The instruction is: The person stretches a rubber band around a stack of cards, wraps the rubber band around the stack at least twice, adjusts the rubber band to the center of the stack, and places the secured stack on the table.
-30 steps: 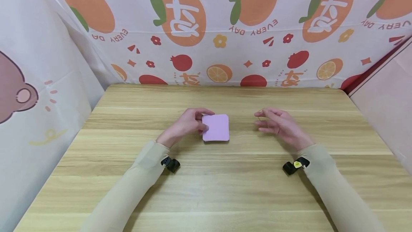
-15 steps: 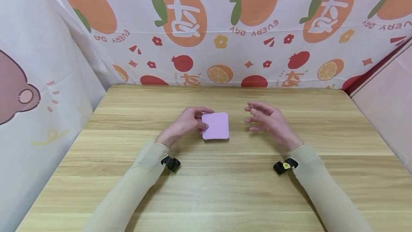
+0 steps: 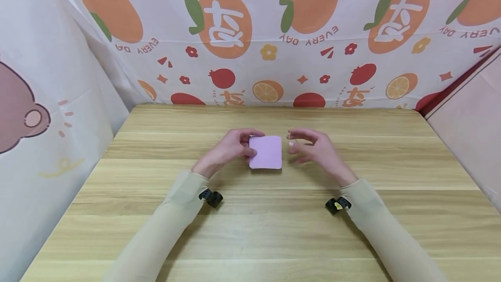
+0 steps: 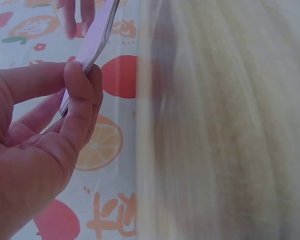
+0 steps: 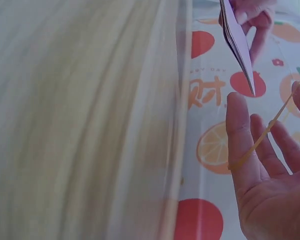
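My left hand (image 3: 230,146) holds a thin stack of square, round-cornered purple cards (image 3: 268,152) by its left edge, thumb on the front and fingers behind. Several layers show along the edge of the stack (image 4: 96,40) in the left wrist view. To the right of the cards and apart from them is my right hand (image 3: 322,153), its fingers spread. A thin tan rubber band (image 5: 261,138) stretches across these fingers and up to the tip of the digit at the right edge of the right wrist view. In the head view the band is barely visible.
Both hands are above a light wood-grain table (image 3: 250,238). A white fruit-print cloth (image 3: 270,21) hangs behind its far edge, and another cloth (image 3: 78,77) hangs at the left. Each wrist wears a small black camera on a strap.
My right hand has moved left toward the cards, its fingers now spread with the band stretched. The left hand still holds the stack and has shifted slightly right.
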Available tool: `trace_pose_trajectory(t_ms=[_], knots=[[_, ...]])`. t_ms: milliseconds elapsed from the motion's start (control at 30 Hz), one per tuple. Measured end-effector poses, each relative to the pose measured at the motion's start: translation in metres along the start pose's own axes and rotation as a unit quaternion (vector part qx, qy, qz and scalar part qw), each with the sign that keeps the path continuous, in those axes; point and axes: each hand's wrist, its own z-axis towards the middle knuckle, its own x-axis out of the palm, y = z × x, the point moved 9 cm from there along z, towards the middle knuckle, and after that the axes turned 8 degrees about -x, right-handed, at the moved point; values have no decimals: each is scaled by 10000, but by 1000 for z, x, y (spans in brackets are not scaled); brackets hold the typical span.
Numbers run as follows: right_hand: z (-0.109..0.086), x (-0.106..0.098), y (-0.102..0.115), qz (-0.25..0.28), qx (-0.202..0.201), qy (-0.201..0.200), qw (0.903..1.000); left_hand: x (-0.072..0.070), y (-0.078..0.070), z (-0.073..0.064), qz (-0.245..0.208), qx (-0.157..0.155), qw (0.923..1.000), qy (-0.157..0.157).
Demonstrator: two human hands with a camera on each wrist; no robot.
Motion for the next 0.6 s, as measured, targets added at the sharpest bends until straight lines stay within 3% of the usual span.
trace_pose_trajectory(t_ms=[200,600], knots=[[-3,15,19,-94,20,93,9999,4,-5,0,-34,28,10000,72],[3,12,-9,-346,172,121,9992,15,-8,-1,-34,298,9988,384]])
